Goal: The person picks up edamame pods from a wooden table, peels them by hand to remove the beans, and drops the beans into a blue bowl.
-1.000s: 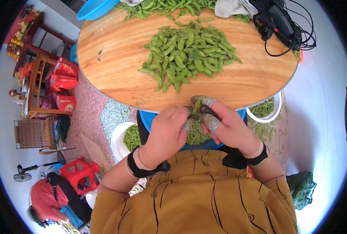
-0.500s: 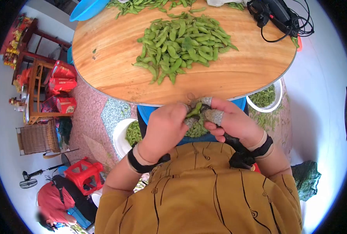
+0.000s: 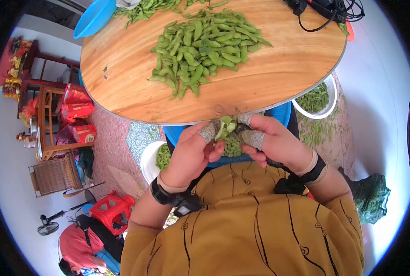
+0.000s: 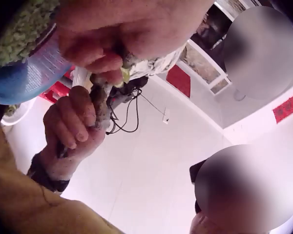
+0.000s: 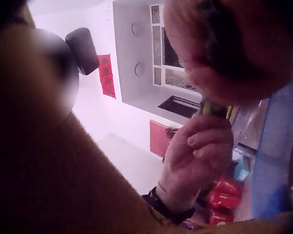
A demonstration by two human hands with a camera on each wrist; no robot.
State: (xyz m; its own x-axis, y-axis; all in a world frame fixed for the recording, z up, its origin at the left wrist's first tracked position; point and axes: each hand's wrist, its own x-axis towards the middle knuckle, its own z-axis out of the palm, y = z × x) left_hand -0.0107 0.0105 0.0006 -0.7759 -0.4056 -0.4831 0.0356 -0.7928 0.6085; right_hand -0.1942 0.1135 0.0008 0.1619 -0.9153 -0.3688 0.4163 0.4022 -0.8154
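A split green soybean pod (image 3: 225,128) is between the two hands at the table's near edge. My left hand (image 3: 189,152) pinches it with curled fingers, the thumb wrapped in grey tape. Fingertips of my right hand (image 3: 281,140), with grey tape on thumb and forefinger, close on the pod's right side. Below the hands, a blue basin (image 3: 172,133) holds shelled green beans (image 3: 234,148). In both wrist views the hands face each other, with only a sliver of green showing between them.
A heap of soybean pods (image 3: 200,50) lies on the round wooden table (image 3: 117,89), more pods (image 3: 147,10) at its far side. White buckets stand left (image 3: 150,161) and right (image 3: 334,99). Black cables (image 3: 329,14) lie top right. Another person (image 3: 78,244) sits lower left by a red stool (image 3: 113,211).
The pod, whole and narrow before, now shows split and spread between the fingertips. The left hand has turned, its thumb now up. The head view has shifted, moving the table upward and left.
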